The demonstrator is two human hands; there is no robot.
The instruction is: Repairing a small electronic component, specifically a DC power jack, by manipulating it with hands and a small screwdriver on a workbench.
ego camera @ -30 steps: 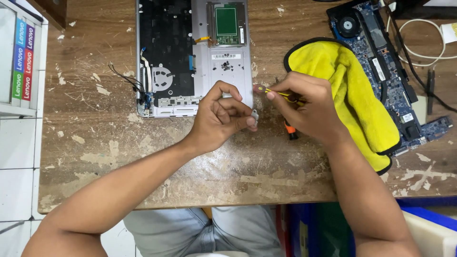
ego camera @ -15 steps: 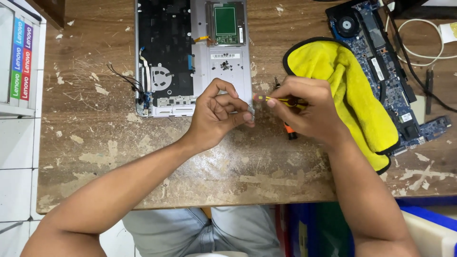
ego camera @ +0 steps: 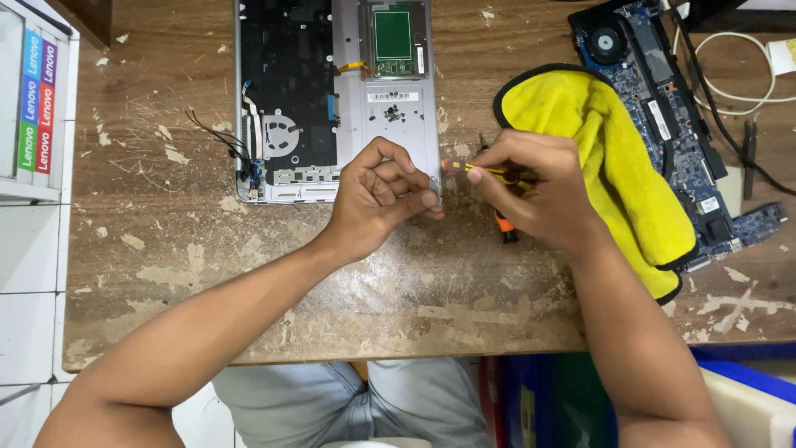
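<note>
In the head view, the left hand (ego camera: 377,195) is curled nearly shut, its fingers (ego camera: 414,199) pinched together on a small pale part (ego camera: 434,184) that is too small to identify, held at the lower right corner of the opened laptop base (ego camera: 336,95). The right hand (ego camera: 539,191) is closed around a slim yellow-handled tool (ego camera: 468,168), its tip pointed left toward that pinched part, with an orange-handled tool (ego camera: 504,227) seen just under the hand. The laptop base lies open-side up on the scarred wooden desk (ego camera: 166,241), its black and silver inside exposed, with a yellow cloth (ego camera: 613,174) and a blue circuit board (ego camera: 672,124) to its right.
</note>
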